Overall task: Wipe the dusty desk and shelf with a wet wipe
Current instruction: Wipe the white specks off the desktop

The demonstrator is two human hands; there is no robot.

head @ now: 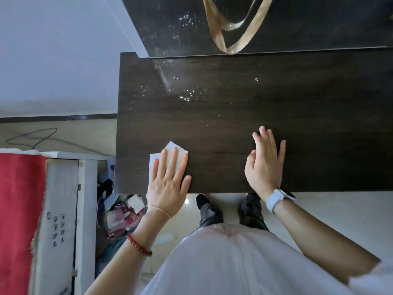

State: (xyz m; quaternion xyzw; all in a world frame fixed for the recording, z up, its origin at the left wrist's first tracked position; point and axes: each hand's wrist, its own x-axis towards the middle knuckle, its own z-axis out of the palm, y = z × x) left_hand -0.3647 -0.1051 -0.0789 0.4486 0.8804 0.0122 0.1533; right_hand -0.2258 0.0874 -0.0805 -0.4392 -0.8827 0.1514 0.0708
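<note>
A dark brown wooden desk [276, 99] fills the middle of the view, with pale dust specks scattered over its far left part. My left hand [169, 180] lies flat with straight fingers on a white wet wipe [173, 146], pressing it onto the desk near the front left corner. My right hand [264, 165] rests flat and open on the bare desk surface to the right, a white watch on its wrist. Behind the desk a dark, dusty shelf surface [180, 28] rises.
A gold ribbon loop [234, 35] hangs over the back surface. A red cloth [19, 209] and a white board with writing [59, 220] stand on the left. Cluttered items [121, 211] lie on the floor by the desk's left edge. A white wall [53, 50] is at upper left.
</note>
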